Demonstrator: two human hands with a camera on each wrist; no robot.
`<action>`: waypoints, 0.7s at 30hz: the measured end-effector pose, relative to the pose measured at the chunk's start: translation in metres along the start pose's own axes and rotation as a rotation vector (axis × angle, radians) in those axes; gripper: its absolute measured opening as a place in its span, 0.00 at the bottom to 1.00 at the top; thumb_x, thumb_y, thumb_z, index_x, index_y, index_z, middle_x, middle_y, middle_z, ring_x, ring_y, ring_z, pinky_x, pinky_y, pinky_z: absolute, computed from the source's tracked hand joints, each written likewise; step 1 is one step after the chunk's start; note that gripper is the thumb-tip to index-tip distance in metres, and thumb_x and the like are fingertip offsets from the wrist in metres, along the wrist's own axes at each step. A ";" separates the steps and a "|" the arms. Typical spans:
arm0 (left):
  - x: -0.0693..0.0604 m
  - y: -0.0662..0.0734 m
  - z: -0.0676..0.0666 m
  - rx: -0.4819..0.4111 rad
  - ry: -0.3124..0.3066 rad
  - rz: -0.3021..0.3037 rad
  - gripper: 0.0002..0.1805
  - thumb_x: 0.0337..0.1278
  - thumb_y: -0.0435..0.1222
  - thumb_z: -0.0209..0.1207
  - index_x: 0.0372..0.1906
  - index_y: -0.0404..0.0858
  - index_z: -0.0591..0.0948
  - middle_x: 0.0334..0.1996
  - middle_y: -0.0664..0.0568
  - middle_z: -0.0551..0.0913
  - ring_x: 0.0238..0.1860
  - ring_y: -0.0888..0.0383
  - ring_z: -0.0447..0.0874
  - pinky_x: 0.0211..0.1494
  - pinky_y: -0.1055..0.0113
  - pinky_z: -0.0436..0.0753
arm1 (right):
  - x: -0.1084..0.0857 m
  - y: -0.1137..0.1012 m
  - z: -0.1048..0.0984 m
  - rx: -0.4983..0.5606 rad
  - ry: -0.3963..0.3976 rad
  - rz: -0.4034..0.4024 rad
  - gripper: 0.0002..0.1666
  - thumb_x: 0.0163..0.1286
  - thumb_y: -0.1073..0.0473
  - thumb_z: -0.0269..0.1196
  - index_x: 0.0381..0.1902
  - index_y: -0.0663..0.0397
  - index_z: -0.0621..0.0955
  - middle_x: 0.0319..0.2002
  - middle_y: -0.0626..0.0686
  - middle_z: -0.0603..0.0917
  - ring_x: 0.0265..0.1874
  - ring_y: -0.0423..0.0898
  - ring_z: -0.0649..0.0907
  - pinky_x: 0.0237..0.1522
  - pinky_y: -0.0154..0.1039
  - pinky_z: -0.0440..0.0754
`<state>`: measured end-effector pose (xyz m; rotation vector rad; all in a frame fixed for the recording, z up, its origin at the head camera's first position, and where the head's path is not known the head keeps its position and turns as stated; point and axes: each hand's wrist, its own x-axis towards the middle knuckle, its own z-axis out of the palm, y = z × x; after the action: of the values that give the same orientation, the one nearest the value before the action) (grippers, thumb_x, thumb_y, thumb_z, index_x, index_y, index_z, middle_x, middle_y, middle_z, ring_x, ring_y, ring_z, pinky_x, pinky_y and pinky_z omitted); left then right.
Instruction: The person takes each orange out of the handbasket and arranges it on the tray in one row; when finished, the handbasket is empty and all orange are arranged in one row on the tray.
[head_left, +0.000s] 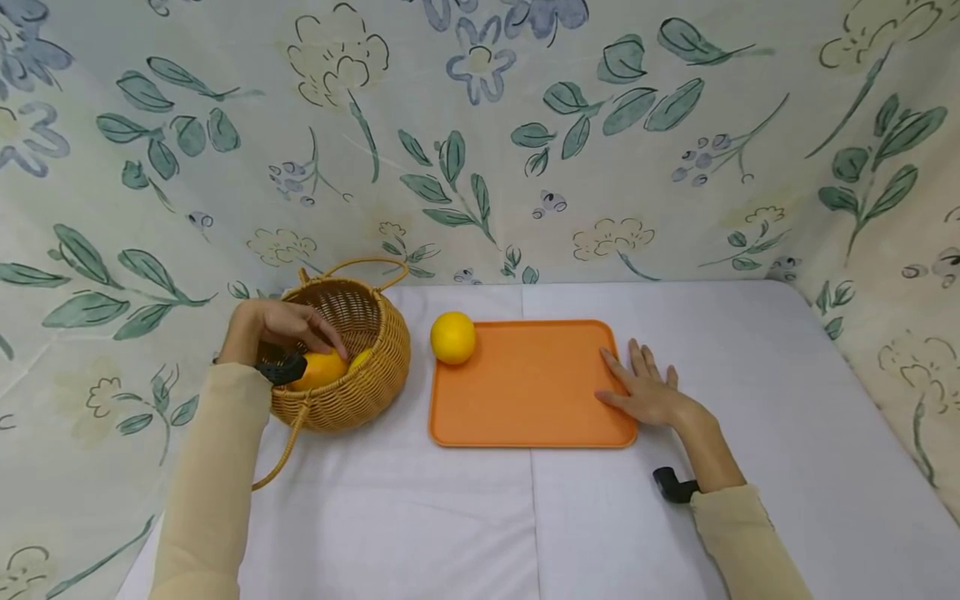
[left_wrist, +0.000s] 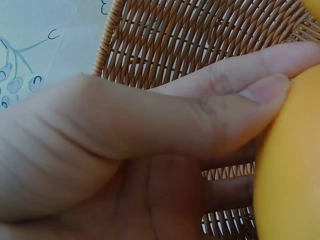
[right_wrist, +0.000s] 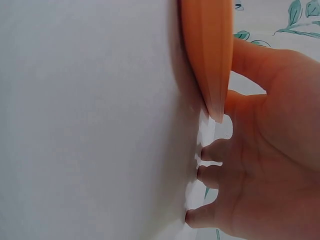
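A wicker basket (head_left: 375, 375) stands left of an orange tray (head_left: 532, 383). Inside the basket, the left hand (head_left: 296, 325) touches an orange-yellow fruit (head_left: 321, 371); in the left wrist view its thumb and fingers (left_wrist: 150, 125) meet the side of the fruit (left_wrist: 290, 160), and how far they wrap round it is hidden. Another yellow fruit (head_left: 362, 358) lies beside it. One yellow fruit (head_left: 453, 337) sits at the tray's back left corner. The right hand (head_left: 648, 392), fingers spread, rests across the tray's right edge, with some fingertips on the white cloth (right_wrist: 100, 125).
A floral curtain (head_left: 465, 150) hangs behind the table and along its sides. The basket's handles (head_left: 288, 454) stick out at its front and back. White cloth (head_left: 405, 517) covers the table in front of the tray.
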<state>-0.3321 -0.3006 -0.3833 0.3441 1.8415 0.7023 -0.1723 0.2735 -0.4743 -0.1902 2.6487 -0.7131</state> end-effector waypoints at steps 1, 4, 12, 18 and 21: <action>0.000 0.000 0.000 -0.005 -0.001 0.004 0.18 0.79 0.37 0.54 0.64 0.36 0.82 0.67 0.48 0.80 0.63 0.56 0.79 0.63 0.61 0.82 | 0.000 0.000 0.000 -0.001 -0.002 0.000 0.49 0.79 0.39 0.55 0.84 0.57 0.49 0.80 0.76 0.28 0.78 0.76 0.31 0.68 0.82 0.25; 0.001 0.001 0.001 -0.006 -0.008 0.012 0.19 0.77 0.36 0.55 0.65 0.36 0.81 0.66 0.48 0.80 0.61 0.57 0.79 0.62 0.64 0.82 | 0.002 0.002 0.000 -0.003 -0.006 0.000 0.50 0.79 0.39 0.55 0.84 0.57 0.48 0.80 0.75 0.28 0.78 0.76 0.30 0.68 0.82 0.24; 0.002 -0.001 0.000 0.017 -0.051 0.017 0.23 0.66 0.30 0.65 0.65 0.32 0.80 0.66 0.47 0.78 0.58 0.56 0.77 0.61 0.67 0.83 | 0.002 0.003 0.000 -0.017 0.001 0.001 0.50 0.79 0.38 0.55 0.84 0.57 0.49 0.80 0.75 0.28 0.78 0.76 0.31 0.68 0.82 0.24; 0.001 -0.001 0.000 0.046 -0.049 0.032 0.22 0.66 0.31 0.65 0.64 0.32 0.81 0.65 0.47 0.79 0.57 0.57 0.77 0.57 0.69 0.83 | 0.002 0.001 0.000 -0.015 0.000 0.005 0.50 0.79 0.39 0.55 0.83 0.57 0.49 0.80 0.76 0.28 0.78 0.76 0.31 0.68 0.82 0.24; -0.001 -0.002 0.000 0.019 -0.025 0.065 0.22 0.66 0.29 0.65 0.64 0.30 0.81 0.63 0.47 0.81 0.54 0.57 0.79 0.56 0.68 0.85 | 0.002 0.001 0.000 -0.011 -0.001 0.005 0.50 0.78 0.39 0.56 0.83 0.57 0.49 0.79 0.76 0.28 0.78 0.76 0.31 0.68 0.82 0.24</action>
<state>-0.3317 -0.3024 -0.3839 0.4256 1.8208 0.7219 -0.1745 0.2739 -0.4755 -0.1874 2.6517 -0.6972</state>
